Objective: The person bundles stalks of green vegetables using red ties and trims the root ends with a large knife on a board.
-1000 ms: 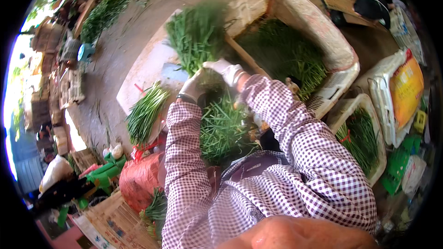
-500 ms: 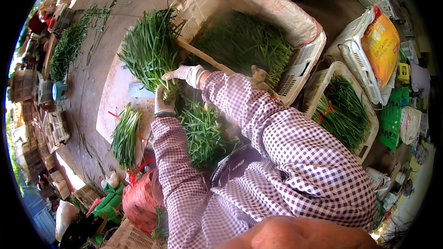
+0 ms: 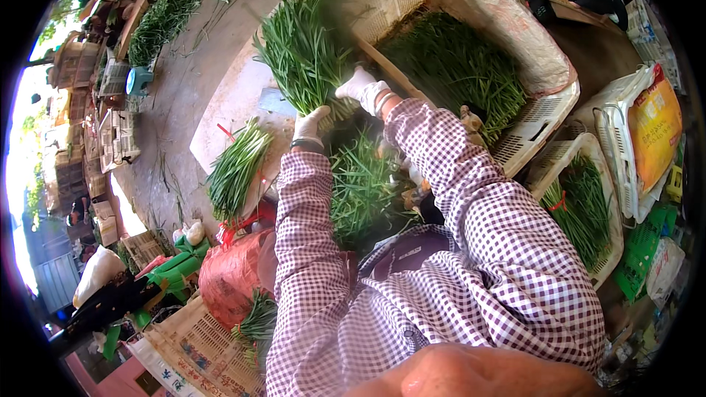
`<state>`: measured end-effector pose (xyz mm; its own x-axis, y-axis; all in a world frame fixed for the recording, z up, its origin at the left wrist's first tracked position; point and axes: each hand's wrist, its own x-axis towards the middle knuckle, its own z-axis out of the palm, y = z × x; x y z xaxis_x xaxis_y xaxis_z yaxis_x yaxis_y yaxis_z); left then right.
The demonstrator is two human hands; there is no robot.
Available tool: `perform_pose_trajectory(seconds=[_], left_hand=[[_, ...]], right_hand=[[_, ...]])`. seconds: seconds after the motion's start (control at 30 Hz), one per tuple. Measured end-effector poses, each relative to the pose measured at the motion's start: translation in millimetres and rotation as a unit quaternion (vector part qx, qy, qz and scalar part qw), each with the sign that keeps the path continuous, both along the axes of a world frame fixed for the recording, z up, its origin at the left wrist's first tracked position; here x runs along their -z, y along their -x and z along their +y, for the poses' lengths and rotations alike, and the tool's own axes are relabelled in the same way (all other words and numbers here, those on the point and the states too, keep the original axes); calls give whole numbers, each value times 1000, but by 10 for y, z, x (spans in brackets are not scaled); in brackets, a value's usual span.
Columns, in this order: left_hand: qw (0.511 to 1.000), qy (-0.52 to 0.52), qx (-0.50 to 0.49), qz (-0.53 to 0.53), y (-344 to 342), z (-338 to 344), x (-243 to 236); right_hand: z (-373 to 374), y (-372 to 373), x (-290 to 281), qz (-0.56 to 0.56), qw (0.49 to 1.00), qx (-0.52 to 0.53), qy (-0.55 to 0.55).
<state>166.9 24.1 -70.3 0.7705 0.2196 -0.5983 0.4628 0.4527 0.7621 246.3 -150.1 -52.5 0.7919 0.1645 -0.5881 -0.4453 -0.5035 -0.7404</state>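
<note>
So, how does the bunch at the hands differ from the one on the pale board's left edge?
The held bunch is bigger and bushier than the side bunch. The held bunch's tips point up the picture; the side bunch's point down. Both are green with paler stem ends.

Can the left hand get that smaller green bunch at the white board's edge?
Probably yes: the smaller bunch is close by, and nothing seems to stand between it and the left hand. But that hand is at the base of the big bunch, so it may have to leave it first.
</note>
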Motion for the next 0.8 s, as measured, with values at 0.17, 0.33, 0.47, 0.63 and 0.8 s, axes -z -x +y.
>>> perform_pose_trajectory(seconds=[0.17,0.33,0.47,0.63,0.8], left_hand=[[997,48,50,29,29,549,-11],[994,87,39,48,25,534,-99],[990,136,16,38,83,498,11],[988,150,-30,28,62,250,54],[984,174,-38,10,84,48,-30]], right_hand=[[-165,-195,114,10,1000,17,19],[-129,-47,-5,109,988,34,-106],[-2,-19,244,151,977,35,-145],[197,239,417,129,949,95,-270],[263,249,340,123,919,130,-350]])
